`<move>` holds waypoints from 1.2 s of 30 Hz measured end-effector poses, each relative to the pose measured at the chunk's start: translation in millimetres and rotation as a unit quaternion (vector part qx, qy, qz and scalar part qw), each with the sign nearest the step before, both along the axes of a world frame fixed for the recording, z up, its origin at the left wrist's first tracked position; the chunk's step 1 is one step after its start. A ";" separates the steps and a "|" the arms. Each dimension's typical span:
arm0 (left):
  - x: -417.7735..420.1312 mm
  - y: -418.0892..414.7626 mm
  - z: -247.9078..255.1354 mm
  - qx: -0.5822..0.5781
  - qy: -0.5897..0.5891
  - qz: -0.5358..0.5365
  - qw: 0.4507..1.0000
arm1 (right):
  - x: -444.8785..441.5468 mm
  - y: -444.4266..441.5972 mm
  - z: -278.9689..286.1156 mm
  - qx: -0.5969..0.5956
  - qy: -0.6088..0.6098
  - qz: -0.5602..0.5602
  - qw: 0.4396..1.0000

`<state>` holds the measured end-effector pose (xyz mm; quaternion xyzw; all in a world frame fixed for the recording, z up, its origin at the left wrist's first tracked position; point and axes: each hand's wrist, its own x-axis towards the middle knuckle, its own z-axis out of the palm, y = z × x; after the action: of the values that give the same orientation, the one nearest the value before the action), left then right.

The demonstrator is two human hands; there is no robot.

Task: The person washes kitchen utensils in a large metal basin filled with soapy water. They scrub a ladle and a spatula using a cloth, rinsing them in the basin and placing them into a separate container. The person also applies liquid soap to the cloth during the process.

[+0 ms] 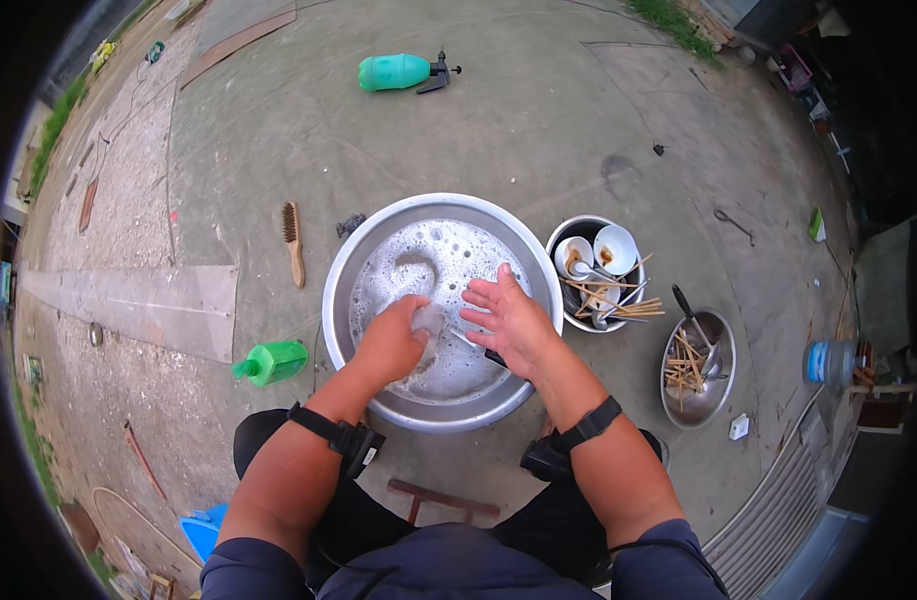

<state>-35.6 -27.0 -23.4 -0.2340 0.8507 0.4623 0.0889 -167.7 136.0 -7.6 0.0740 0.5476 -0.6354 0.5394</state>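
A large round metal basin (470, 424) of foamy water stands on the ground before me. Over its middle, my left hand (393, 337) is closed on a pale, translucent scrubbing pad or cloth (428, 321), whose exact kind is unclear. Just right of it, my right hand (509, 319) is held with its fingers spread, and nothing shows in its grasp. A utensil with a black handle (495, 358) and a light metal part lies under the right hand, inside the basin; whether the hand touches it is hard to tell.
Right of the basin, a metal pot (578, 225) holds bowls, spoons and chopsticks. A steel bowl (728, 352) with chopsticks and a ladle sits farther right. Left are a wooden wire brush (296, 251) and a green bottle (278, 363); a teal pump sprayer (395, 72) lies beyond the basin.
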 end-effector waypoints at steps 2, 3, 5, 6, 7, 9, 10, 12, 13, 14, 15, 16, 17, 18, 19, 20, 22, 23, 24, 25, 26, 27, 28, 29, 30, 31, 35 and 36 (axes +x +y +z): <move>-12.6 11.0 9.8 0.075 0.115 0.041 0.990 | 1.8 -3.3 1.9 -0.042 -0.066 -0.048 0.996; -17.3 20.1 11.0 0.095 0.155 0.039 0.983 | 2.6 -4.0 1.2 -0.063 -0.099 -0.071 0.991; -24.2 38.3 13.4 0.133 0.234 0.036 0.963 | 4.6 -4.0 -9.6 -0.094 -0.126 -0.092 0.983; -24.5 43.4 14.4 0.084 0.251 0.015 0.964 | 6.2 -7.0 -8.0 -0.109 -0.141 -0.101 0.979; -24.2 47.7 15.2 0.034 0.268 -0.006 0.963 | 7.8 -7.8 -5.0 -0.102 -0.141 -0.097 0.980; -23.8 46.7 13.8 -0.041 0.264 -0.023 0.963 | 11.1 -8.6 5.0 -0.089 -0.140 -0.087 0.982; -24.9 42.7 11.2 -0.066 0.244 -0.017 0.967 | 13.8 -10.2 4.0 -0.111 -0.134 -0.088 0.981; -26.8 34.1 6.2 -0.108 0.197 -0.003 0.974 | 19.7 -13.9 1.2 -0.156 -0.120 -0.091 0.976; -27.5 29.4 3.6 -0.124 0.172 0.007 0.977 | 18.9 -14.1 0.1 -0.117 -0.123 -0.083 0.982; -27.7 24.6 0.5 -0.139 0.146 0.016 0.979 | 17.2 -13.4 -1.3 -0.077 -0.126 -0.074 0.986; -25.2 18.1 -4.3 -0.165 0.128 0.021 0.978 | 15.8 -12.7 -2.7 -0.038 -0.130 -0.063 0.989; -22.1 10.8 -8.9 -0.189 0.110 0.026 0.975 | 12.6 -9.0 -4.2 -0.025 -0.060 -0.023 0.998; -19.2 5.5 -12.2 -0.214 0.091 0.031 0.972 | 7.4 -2.3 -5.4 -0.011 0.010 0.017 1.000; -19.1 4.0 -8.8 -0.214 0.055 0.027 0.975 | 1.2 5.8 -6.2 0.004 0.080 0.055 0.995; -16.2 1.6 -9.1 -0.219 0.041 0.022 0.975 | -3.8 11.9 -5.9 0.050 0.200 0.110 0.972; -12.8 -0.5 -9.7 -0.223 0.027 0.016 0.974 | -8.9 17.8 -5.5 0.093 0.317 0.163 0.930; -9.0 -1.6 -10.2 -0.225 -0.002 0.005 0.974 | -8.6 26.3 -2.4 0.164 0.514 0.229 0.810; -7.3 -1.9 -9.0 -0.225 -0.017 0.001 0.974 | -5.8 29.4 -8.5 0.171 0.530 0.270 0.785; -6.6 -1.7 -8.2 -0.224 -0.031 -0.004 0.974 | -4.0 30.7 -13.5 0.178 0.546 0.309 0.758; -5.5 -2.0 -11.4 -0.228 -0.035 -0.006 0.973 | -3.3 32.4 -16.9 0.184 0.561 0.347 0.729; -4.2 -2.3 -17.8 -0.232 -0.038 -0.007 0.972 | -0.9 33.3 -19.8 0.193 0.546 0.386 0.718; -1.8 -3.1 -21.6 -0.236 -0.043 -0.009 0.971 | 1.4 31.4 -20.3 0.193 0.528 0.414 0.716; 1.6 -3.8 -24.0 -0.236 -0.046 -0.012 0.971 | 3.3 29.8 -20.7 0.192 0.510 0.441 0.713; 4.9 -4.4 -25.4 -0.236 -0.049 -0.016 0.971 | 4.9 28.7 -21.1 0.191 0.491 0.468 0.709; 5.3 -4.2 -24.8 -0.235 -0.050 -0.020 0.971 | 5.1 27.9 -24.3 0.203 0.488 0.482 0.699; 4.5 -4.2 -23.5 -0.225 -0.077 -0.019 0.971 | 4.0 28.6 -25.8 0.194 0.478 0.485 0.707; 7.3 -10.1 -25.7 -0.177 -0.082 -0.010 0.981 | 3.9 31.1 -16.0 0.152 0.279 0.436 0.842; 6.7 -10.4 -23.2 -0.162 -0.056 -0.007 0.985 | 4.5 33.2 -10.1 0.139 0.184 0.401 0.887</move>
<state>-29.0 -37.4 -46.6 -0.2647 0.9096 0.3041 0.1007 -163.2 169.2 -17.7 -0.1956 0.7028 -0.2849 0.6218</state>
